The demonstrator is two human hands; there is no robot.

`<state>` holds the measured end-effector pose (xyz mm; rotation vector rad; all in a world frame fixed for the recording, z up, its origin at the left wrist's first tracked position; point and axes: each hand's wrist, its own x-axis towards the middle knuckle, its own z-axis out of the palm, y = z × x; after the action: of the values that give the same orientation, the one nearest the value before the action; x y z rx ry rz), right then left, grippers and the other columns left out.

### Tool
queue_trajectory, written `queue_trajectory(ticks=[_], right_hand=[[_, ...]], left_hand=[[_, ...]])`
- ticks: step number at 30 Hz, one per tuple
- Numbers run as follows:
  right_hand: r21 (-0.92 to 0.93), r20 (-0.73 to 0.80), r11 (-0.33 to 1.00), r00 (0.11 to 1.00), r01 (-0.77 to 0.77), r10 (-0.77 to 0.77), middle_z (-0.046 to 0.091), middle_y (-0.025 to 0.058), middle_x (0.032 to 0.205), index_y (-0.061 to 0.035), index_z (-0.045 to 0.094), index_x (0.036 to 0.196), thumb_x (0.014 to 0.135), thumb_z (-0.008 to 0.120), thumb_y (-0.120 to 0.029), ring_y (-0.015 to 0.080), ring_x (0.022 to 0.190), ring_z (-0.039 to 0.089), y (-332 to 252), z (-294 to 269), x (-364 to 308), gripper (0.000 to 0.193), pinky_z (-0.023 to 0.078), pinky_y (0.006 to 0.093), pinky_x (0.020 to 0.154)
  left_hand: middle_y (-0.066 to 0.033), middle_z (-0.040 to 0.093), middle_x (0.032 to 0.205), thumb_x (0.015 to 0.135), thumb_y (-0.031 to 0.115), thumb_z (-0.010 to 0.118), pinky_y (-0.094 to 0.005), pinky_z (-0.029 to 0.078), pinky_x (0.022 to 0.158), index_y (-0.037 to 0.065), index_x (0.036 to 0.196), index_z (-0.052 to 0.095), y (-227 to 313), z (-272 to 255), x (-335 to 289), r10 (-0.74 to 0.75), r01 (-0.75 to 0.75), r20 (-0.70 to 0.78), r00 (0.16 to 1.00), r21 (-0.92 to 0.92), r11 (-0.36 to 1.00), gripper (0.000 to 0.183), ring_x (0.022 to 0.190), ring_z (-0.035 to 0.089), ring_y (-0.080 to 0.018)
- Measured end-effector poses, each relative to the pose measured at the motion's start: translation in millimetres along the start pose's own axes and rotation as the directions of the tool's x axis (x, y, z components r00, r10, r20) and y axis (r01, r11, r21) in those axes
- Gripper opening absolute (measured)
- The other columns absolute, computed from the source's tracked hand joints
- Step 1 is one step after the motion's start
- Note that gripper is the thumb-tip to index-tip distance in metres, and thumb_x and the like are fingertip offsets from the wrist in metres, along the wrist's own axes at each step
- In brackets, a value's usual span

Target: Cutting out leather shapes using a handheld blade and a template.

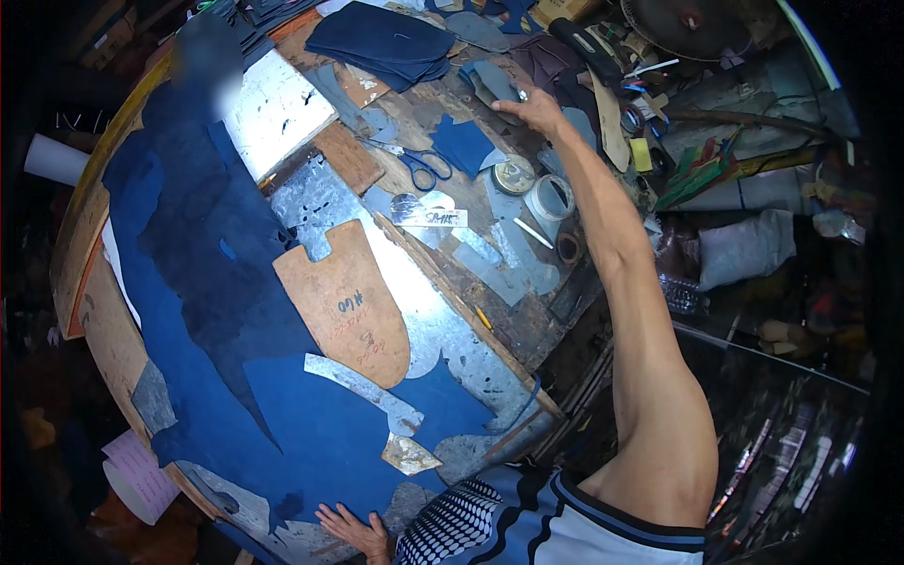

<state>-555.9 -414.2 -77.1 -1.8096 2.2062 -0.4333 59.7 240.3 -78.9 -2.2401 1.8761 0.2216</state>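
Note:
A large dark blue sheet of leather-like material [311, 428] spreads over the left and near part of the bench. My left hand [358, 532] rests at its near edge, fingers spread and nothing held. My right arm reaches to the far side. There my right hand [539, 108], with a ring on one finger, is at the edge of a grey-blue cut piece [490, 83], thumb and finger apart. Upon the sheet lie a brown rounded template [348, 306] with handwriting, a narrow curved metal-grey template [363, 391] and a small shiny scrap [411, 455].
Blue-handled scissors [424, 169], a round tin [513, 175], a clear tape roll [549, 198] and a white pen [534, 234] lie mid-bench among scraps. Stacked dark blue pieces [381, 42] lie at the back. A wooden edge strip [452, 301] crosses the bench. Paper rolls [139, 477] stand at left.

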Motion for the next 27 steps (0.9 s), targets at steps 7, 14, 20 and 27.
queue_trajectory(ticks=[7,14,20,27], right_hand=[[0.535,-0.178,0.818,0.918,-0.212,0.355,0.064,0.0069,0.073,-0.0037,0.064,0.130,0.088,0.075,-0.037,0.0122,0.047,0.056,28.7,-35.2,-2.0,0.055,0.043,0.0280,0.042],[0.897,-0.076,0.431,0.928,-0.096,0.365,0.064,0.0046,0.081,-0.0038,0.060,0.127,0.094,0.068,-0.019,0.0136,0.048,0.054,11.5,-59.5,-92.0,0.037,0.046,0.0284,0.043],[0.775,-0.056,0.623,0.971,-0.104,0.232,0.064,0.0061,0.099,-0.0052,0.060,0.123,0.090,0.074,-0.023,0.0172,0.083,0.061,-109.4,-104.3,-234.3,0.041,0.049,0.0319,0.064],[0.891,0.262,0.408,0.960,-0.199,-0.104,0.049,-0.0031,0.069,-0.0112,0.053,0.108,0.096,0.069,-0.011,0.0086,0.056,0.051,-216.7,-52.4,-388.3,0.020,0.043,0.0242,0.053]], left_hand=[[-0.0224,0.015,0.166,0.103,0.063,0.028,-0.0657,0.013,0.121,0.015,0.160,0.020,-1.0,9.3,12.4,0.005,-0.005,-0.019,1.000,-0.005,1.000,0.075,0.153,0.012,-0.0457],[-0.0235,0.017,0.165,0.103,0.057,0.038,-0.0668,0.016,0.118,0.012,0.160,0.024,-12.1,6.9,-8.9,0.027,-0.031,-0.057,0.998,-0.062,0.998,0.074,0.151,0.014,-0.0496],[-0.0234,0.035,0.157,0.088,0.040,0.071,-0.0599,0.023,0.115,0.005,0.142,0.052,19.1,-37.5,17.9,-0.029,-0.014,-0.118,0.993,-0.345,0.939,0.067,0.144,0.030,-0.0471],[-0.0227,0.026,0.162,0.092,0.046,0.066,-0.0605,0.015,0.121,0.008,0.144,0.051,19.2,-26.3,-14.5,0.034,-0.099,-0.142,0.989,-0.477,0.873,0.067,0.151,0.018,-0.0463]])
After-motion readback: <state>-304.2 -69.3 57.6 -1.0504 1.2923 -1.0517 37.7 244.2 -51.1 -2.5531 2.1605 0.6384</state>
